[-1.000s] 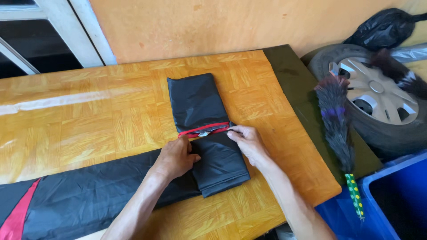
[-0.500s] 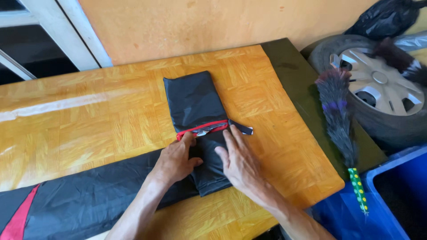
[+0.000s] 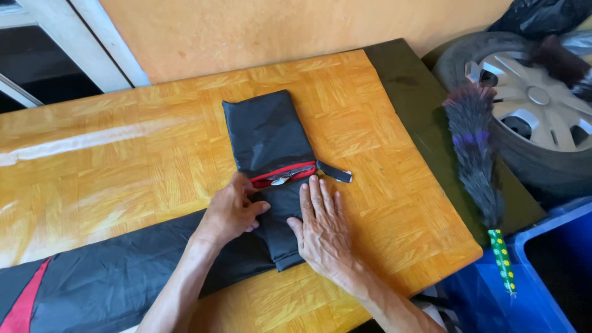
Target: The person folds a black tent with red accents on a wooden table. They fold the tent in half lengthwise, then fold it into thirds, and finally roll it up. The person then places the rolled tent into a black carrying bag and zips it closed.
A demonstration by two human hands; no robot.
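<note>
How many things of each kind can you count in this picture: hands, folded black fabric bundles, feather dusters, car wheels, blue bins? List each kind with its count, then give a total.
Hands: 2, the left hand and the right hand
Folded black fabric bundle: 1
Feather duster: 1
Car wheel: 1
Blue bin: 1
Total: 6

My left hand (image 3: 231,209): palm down, fingers curled, knuckles bent, thumb tucked toward right. My right hand (image 3: 322,229): flat, palm down, fingers straight, slightly spread, pointing away. Both forearms bare, angled inward, hands near each other.
</note>
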